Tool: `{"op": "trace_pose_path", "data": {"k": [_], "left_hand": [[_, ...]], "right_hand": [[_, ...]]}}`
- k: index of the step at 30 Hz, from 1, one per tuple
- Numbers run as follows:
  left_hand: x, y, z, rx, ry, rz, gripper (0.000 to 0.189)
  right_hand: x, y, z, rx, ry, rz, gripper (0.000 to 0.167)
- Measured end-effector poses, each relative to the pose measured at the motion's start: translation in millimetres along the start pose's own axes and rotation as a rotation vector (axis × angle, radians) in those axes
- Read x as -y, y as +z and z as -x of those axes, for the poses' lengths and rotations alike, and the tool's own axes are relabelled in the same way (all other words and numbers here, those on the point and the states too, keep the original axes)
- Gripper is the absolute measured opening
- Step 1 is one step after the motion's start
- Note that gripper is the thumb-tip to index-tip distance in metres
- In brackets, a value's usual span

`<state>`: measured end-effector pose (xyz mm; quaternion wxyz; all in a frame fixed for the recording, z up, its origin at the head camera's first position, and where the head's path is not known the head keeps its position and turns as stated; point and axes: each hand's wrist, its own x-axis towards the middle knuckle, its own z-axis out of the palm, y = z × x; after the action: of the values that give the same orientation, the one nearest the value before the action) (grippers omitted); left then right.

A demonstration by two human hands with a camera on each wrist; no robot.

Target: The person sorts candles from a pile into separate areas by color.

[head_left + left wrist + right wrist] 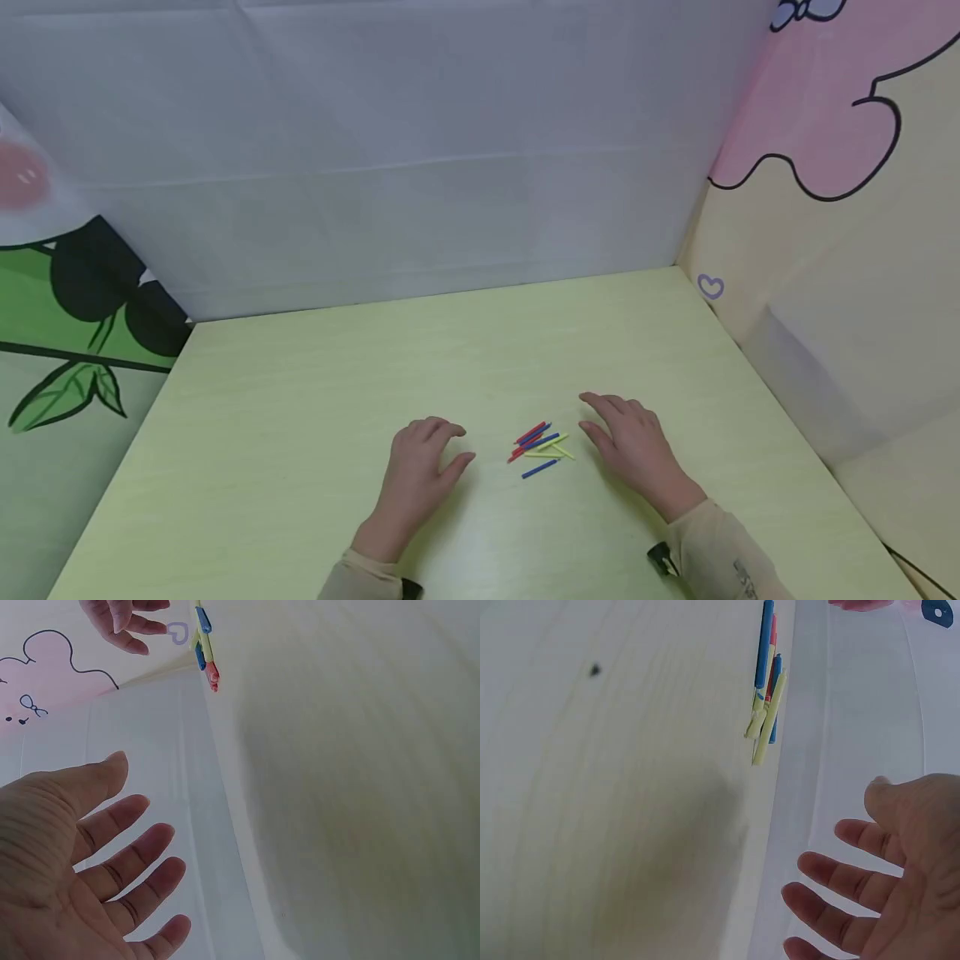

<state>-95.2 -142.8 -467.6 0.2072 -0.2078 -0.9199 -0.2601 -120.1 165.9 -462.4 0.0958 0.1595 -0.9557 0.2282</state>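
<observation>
Short thin sticks lie in a loose heap on the pale table [300, 400], several of them crossing each other. Red sticks [531, 432], yellow sticks [542, 455] and a separate blue stick [541, 468] nearest the front show in the head view. My left hand [420, 475] hovers left of the heap, thumb and fingers apart and holding nothing. On the other side my right hand [636, 446] is also raised, its fingers spread and touching no stick. The right wrist view shows a blue stick [763, 645] and a yellow stick [771, 720] beyond that hand.
A grey-white cloth wall [375, 167] stands behind the table. Printed panels flank it, with green leaves [67, 396] on the left and a pink figure [817, 125] on the right. A small dark spot [595, 670] marks the tabletop in the right wrist view.
</observation>
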Motion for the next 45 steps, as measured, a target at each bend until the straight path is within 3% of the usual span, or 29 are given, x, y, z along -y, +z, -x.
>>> {"op": "trace_pose_path", "data": {"k": [5, 15, 18, 26, 35, 45], "left_hand": [[-5.9, 4.2, -3.3, 0.053, -0.021, 0.069, 0.027], [-15.3, 13.3, -6.0, 0.208, -0.14, 0.184, 0.025], [-16.8, 16.9, -8.6, 0.24, -0.151, 0.209, 0.024], [-21.6, 23.9, -13.6, 0.27, -0.161, 0.231, 0.02], [-27.1, 28.2, -19.1, 0.339, -0.222, 0.278, 0.015], [-32.9, 33.4, -21.2, 0.363, -0.222, 0.308, 0.01]], "right_hand": [[-2, 3, -3.2, 0.047, 0.023, -0.059, 0.031], [-1, 6, -10.0, 0.13, 0.038, -0.184, 0.025], [0, 7, -11.6, 0.156, 0.064, -0.196, 0.024], [2, 12, -14.1, 0.21, 0.113, -0.238, 0.023], [8, 15, -18.1, 0.242, 0.116, -0.264, 0.018], [10, 20, -24.0, 0.282, 0.132, -0.275, 0.011]]}}
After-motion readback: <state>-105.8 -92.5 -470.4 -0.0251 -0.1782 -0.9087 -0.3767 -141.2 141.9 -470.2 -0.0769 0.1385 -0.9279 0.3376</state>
